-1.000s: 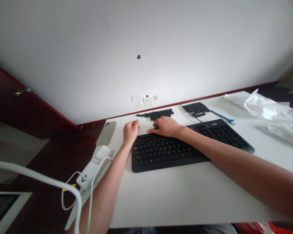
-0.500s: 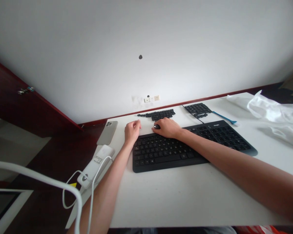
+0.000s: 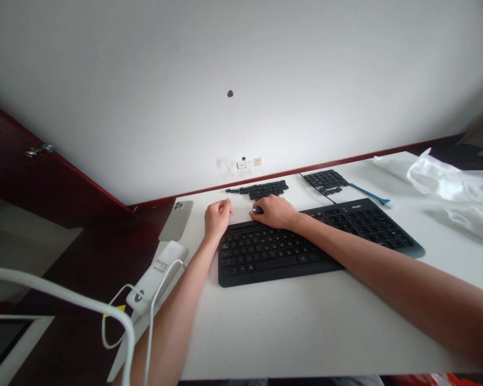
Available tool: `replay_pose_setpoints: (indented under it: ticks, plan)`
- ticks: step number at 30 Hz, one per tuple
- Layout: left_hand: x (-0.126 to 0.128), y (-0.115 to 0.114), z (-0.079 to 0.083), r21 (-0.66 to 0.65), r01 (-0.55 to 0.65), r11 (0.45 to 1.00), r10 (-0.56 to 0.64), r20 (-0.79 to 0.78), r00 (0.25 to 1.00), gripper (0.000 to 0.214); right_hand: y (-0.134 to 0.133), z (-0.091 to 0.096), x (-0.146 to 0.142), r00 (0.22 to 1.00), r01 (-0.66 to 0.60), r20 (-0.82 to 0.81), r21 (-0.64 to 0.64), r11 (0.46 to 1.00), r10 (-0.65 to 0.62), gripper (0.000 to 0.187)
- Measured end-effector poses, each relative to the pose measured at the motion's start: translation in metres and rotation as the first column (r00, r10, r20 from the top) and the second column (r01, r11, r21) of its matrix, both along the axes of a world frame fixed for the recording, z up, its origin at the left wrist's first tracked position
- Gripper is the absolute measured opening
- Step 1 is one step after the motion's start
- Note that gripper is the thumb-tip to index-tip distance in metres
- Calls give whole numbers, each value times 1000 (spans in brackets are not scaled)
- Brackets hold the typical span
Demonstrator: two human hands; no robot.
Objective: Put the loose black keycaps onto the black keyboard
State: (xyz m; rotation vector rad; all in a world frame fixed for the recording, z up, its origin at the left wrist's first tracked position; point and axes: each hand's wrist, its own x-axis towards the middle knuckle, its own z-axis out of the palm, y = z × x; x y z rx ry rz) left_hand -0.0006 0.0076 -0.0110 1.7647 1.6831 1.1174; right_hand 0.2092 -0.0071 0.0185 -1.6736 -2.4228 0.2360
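A black keyboard [image 3: 306,241] lies across the white table [image 3: 290,332]. My left hand [image 3: 216,217] rests at the keyboard's far left corner, fingers curled and pressed together, with nothing visible in them. My right hand [image 3: 277,210] lies over the keyboard's top row, fingers closed on a small dark object [image 3: 258,209] that I cannot name for sure. Just beyond my hands, several loose black keycaps [image 3: 261,189] lie in rows near the table's back edge.
A second black key block [image 3: 325,179] and a blue tool [image 3: 369,193] lie behind the keyboard. White cloth [image 3: 446,185] covers the right end. A phone [image 3: 176,220] and a white power strip [image 3: 156,276] with cables sit at the left edge.
My right hand has shifted slightly right along the keyboard's top row. The view has drifted a little. Otherwise nothing has visibly moved.
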Motion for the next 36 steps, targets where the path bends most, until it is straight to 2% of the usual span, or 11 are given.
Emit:
replay_pose_setpoints:
  ticks: [36]
  plan:
    - [1,-2,3,-8,-5,1000,5,-1,1000,45,0,0,0,1000,-8,-23,0,1000,8,34]
